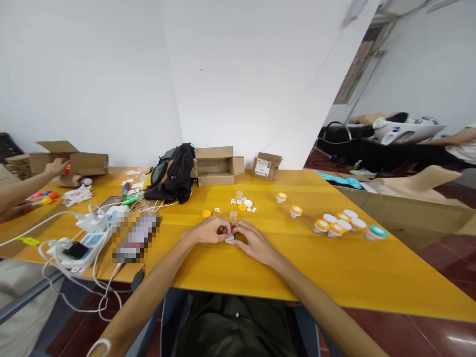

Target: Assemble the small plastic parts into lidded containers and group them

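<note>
The left hand (213, 230) is curled nearly closed, thumb and fingertips pinching a small whitish piece (229, 238). The right hand (254, 242) is half-curled, its thumb tip against the piece's right end; whether it grips too, I cannot tell. The piece looks pale and slightly shiny, and sits over the tabletop (230, 270), nearer the front edge than the back. Fingers cover much of it, so its direction and long axis are unclear. Just beyond stands an upright clear cup (233, 216), with a yellow ring (206, 213) to its left. Toward the right edge, orange-rimmed jars (336, 229) cluster beside a teal-rimmed jar (377, 232).
</note>
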Available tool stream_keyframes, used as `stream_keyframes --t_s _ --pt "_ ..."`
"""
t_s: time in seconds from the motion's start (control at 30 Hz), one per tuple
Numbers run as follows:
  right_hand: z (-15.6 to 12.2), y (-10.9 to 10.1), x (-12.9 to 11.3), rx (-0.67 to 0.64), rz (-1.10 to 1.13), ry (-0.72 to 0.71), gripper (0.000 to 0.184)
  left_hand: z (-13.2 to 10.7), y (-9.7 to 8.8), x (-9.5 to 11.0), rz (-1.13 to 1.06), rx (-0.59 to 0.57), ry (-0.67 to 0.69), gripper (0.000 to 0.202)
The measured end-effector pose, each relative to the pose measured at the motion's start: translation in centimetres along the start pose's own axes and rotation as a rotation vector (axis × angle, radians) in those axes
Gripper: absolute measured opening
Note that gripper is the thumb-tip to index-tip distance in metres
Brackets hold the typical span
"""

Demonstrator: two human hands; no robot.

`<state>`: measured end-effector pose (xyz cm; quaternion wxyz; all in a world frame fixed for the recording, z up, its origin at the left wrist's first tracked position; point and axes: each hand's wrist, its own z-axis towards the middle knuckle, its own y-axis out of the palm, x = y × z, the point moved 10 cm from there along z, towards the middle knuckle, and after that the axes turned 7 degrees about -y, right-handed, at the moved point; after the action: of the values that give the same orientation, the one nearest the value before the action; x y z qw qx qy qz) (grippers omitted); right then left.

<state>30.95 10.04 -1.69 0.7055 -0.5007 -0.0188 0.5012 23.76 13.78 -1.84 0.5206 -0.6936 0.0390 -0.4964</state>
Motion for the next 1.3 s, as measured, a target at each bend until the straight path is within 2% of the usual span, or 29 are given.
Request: stream_keyframes --t_s 0.57,0.8,1.3 --pt "0.13 0.15 0.31 0.024 -0.001 -0.022 0.006 -0.07 -0.05 0.05 0.01 -0.032 0.004 0.01" --pt "0.32 -0.16 0.0 0.024 -0.011 -0.016 0.008 -0.19 -0.89 0.65 0.014 -0.013 0.034 0.009" --pt "0.23 -0.45 -0.13 0.039 -0.001 -0.023 0.008 -0.1 -0.27 0.57 0.037 -0.053 0.042 0.015"
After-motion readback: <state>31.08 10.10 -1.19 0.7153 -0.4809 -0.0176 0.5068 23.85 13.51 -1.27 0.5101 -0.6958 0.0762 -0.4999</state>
